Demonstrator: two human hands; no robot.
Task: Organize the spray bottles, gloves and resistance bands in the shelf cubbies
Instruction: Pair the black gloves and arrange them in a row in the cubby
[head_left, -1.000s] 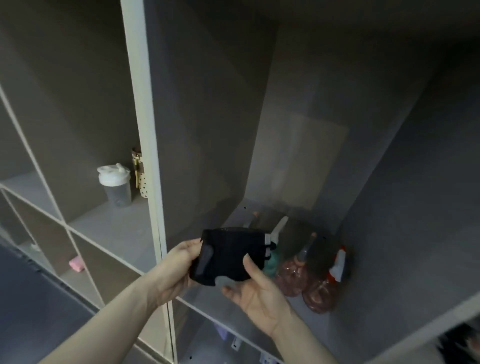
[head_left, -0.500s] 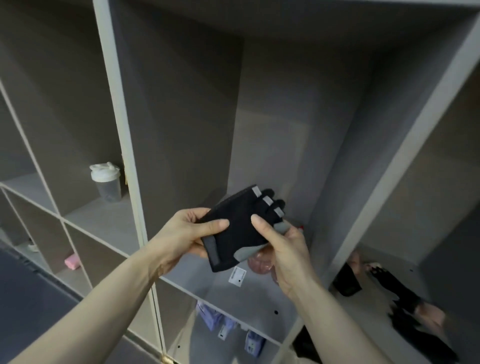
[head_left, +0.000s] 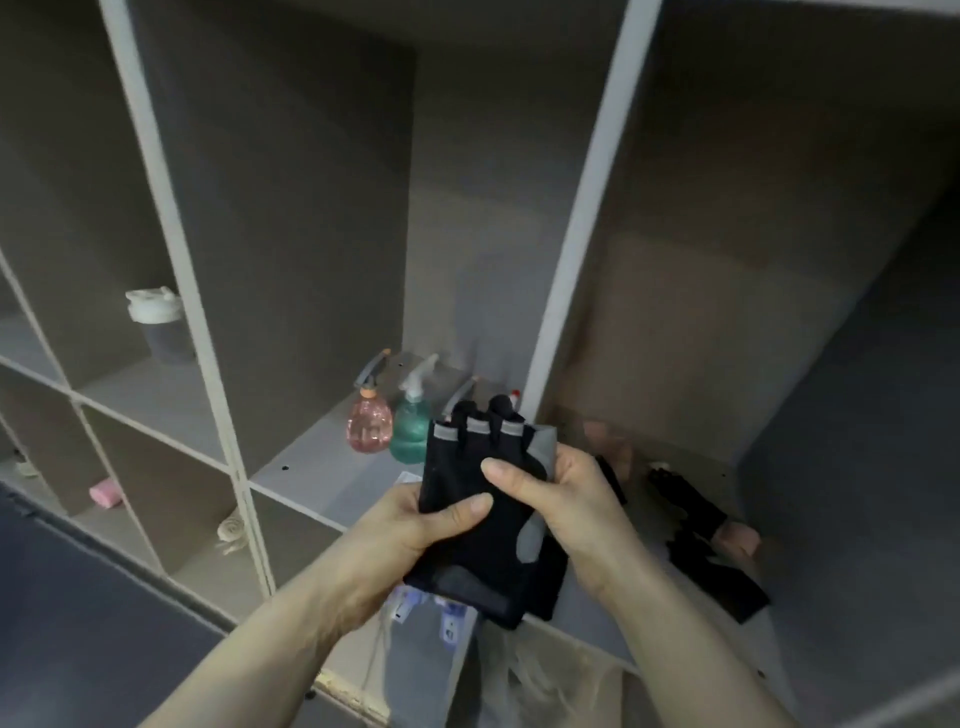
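Black mesh with grey trim: a fingerless glove (head_left: 483, 525) is nearest the camera, held up in front of the shelf (head_left: 582, 260) by both hands. The left hand (head_left: 405, 540) grips its lower left edge with the thumb pressed across the face. The right hand (head_left: 571, 499) curls round the right edge, thumb also on top. The finger stubs point up and away.

Just below the hands, blue-and-white packets (head_left: 447, 621) lie in a lower cubby, partly covered by the left wrist and the glove's cuff.

The glove blocks much of the middle cubby's front. A white tag (head_left: 410, 477) peeks out at its left edge. Behind it 2 spray bottles stand upright side by side, a pink spray bottle (head_left: 370, 418) and a teal spray bottle (head_left: 410, 431). Above the finger stubs only a grey trigger (head_left: 461, 393) and a red-tipped nozzle (head_left: 514, 395) show (whatever they belong to is hidden).

In the cubby to the right, past the right wrist, more black gloves (head_left: 691, 501) lie on the floor.

Further left, a shaker bottle (head_left: 156, 325) with a white lid stands in an upper cubby. Below it sit a small pink object (head_left: 106, 492) and a cream coil (head_left: 234, 530), both too blurred to identify.
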